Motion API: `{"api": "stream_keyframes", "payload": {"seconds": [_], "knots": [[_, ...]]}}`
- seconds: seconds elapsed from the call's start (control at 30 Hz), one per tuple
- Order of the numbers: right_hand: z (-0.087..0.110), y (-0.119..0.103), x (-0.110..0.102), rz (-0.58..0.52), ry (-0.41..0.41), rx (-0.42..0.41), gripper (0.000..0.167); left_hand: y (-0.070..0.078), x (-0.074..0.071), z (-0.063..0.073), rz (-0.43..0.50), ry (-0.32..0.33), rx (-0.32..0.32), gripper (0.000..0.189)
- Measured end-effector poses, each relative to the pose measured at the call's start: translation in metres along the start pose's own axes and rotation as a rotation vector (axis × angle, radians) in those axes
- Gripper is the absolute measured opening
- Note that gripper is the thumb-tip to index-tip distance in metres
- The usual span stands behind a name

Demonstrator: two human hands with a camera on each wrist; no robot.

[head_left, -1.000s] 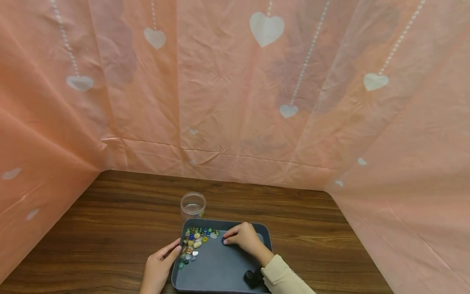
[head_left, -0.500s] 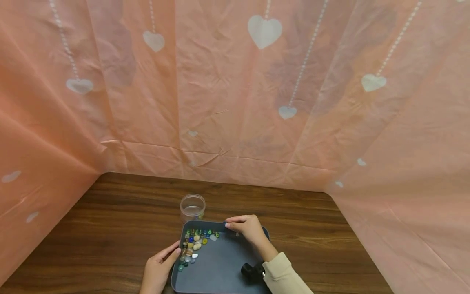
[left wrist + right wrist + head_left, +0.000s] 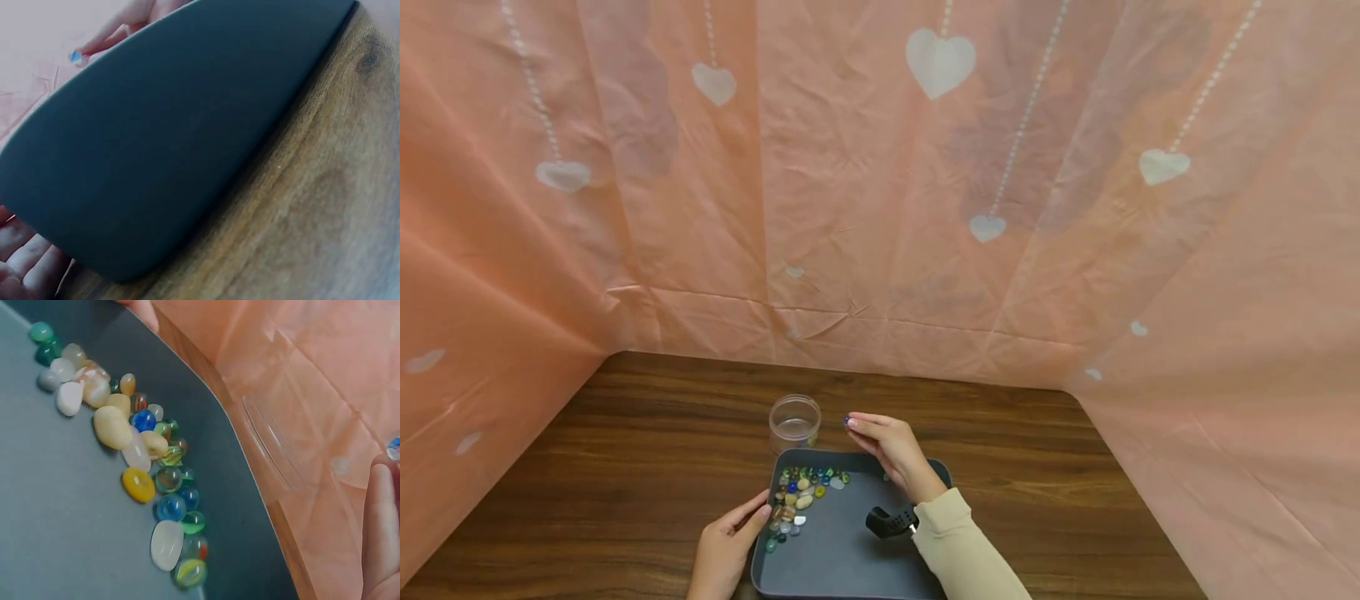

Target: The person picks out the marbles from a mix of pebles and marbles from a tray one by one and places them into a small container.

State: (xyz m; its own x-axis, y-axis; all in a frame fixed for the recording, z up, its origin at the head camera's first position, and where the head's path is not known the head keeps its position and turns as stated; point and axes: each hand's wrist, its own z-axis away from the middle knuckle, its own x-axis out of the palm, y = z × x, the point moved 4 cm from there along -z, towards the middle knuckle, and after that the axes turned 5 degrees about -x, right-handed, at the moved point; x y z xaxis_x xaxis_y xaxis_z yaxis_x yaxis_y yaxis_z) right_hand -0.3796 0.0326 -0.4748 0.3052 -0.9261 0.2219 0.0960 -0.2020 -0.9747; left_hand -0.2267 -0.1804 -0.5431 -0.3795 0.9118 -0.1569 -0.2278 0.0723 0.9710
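Observation:
My right hand pinches a small blue-and-clear marble between thumb and forefinger, above the table just past the tray's far edge. That marble shows at the right edge of the right wrist view, and the left wrist view catches it too. My left hand holds the left side of the dark grey tray, thumb at the rim. Marbles and smooth stones lie grouped along the tray's left and far sides. Behind the tray stands a clear round jar, left of the right hand, with a few marbles low inside.
Under everything is a brown wood-grain table. A peach curtain with white hearts encloses its back and sides. A black wrist-worn device hangs below the right wrist, over the tray floor.
My right hand has lifted the blue marble from the tray, carried it over the far rim and moved it left towards the jar. The left hand has stayed at the tray.

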Motion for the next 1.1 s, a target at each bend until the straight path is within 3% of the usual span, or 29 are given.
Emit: {"api": "stream_keyframes", "payload": {"seconds": [0.13, 0.23, 0.4, 0.5, 0.6, 0.93, 1.1], "knots": [[-0.011, 0.001, 0.009, -0.03, 0.012, 0.006, 0.038, -0.003, 0.0, 0.0, 0.0, 0.0, 0.012, 0.042], [-0.02, -0.003, 0.019, 0.058, -0.015, -0.035, 0.035, -0.004, -0.001, 0.0, -0.005, 0.004, 0.012, 0.042], [-0.032, -0.017, 0.039, 0.401, -0.06, -0.191, 0.026, -0.004, -0.002, -0.001, -0.003, 0.008, 0.023, 0.042], [-0.038, -0.02, 0.049, 0.639, -0.039, -0.264, 0.018, -0.004, -0.002, -0.001, 0.007, 0.003, 0.02, 0.041], [-0.043, -0.021, 0.057, 0.79, -0.027, -0.301, 0.013, -0.004, -0.001, -0.002, 0.021, -0.003, 0.008, 0.042], [-0.049, -0.02, 0.077, 1.043, -0.053, -0.358, 0.006, -0.001, 0.0, -0.001, 0.038, -0.012, 0.003, 0.041], [-0.049, -0.018, 0.079, 1.064, -0.051, -0.378, 0.005, 0.0, 0.001, -0.001, 0.034, -0.006, 0.005, 0.041]]}}
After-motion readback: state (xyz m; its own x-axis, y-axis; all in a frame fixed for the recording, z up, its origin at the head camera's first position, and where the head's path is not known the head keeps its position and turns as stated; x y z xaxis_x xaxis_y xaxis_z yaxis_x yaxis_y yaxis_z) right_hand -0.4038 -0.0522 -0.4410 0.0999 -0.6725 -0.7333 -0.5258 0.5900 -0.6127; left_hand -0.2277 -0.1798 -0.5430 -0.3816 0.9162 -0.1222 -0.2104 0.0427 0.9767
